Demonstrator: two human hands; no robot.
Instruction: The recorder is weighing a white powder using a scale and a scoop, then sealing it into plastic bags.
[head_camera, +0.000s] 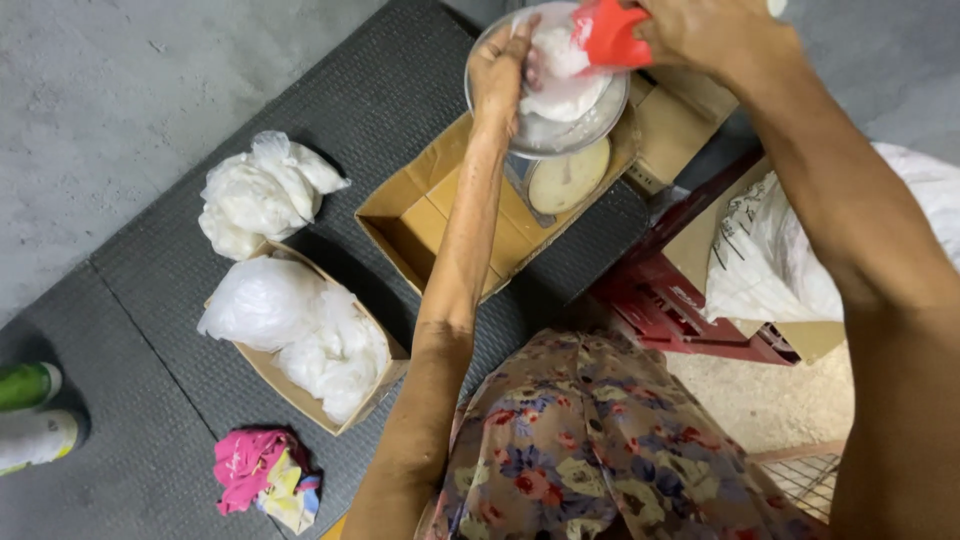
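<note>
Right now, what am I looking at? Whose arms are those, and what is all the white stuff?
The camera sits on a person's head and looks down, so the two arms are that person's own. The flowery cloth at the bottom is their clothing.

The left hand holds open a clear bag of white stuff inside a round metal bowl. The bowl sits on a weighing scale with a round dial, which stands in an open cardboard box. The right hand holds a red scoop over the bag.

On the dark mat lie more tied bags of white stuff, some in a second cardboard box. A pink and yellow cloth lies nearby. At the right is a big white sack beside a red crate. I cannot tell what the white stuff is.
</note>
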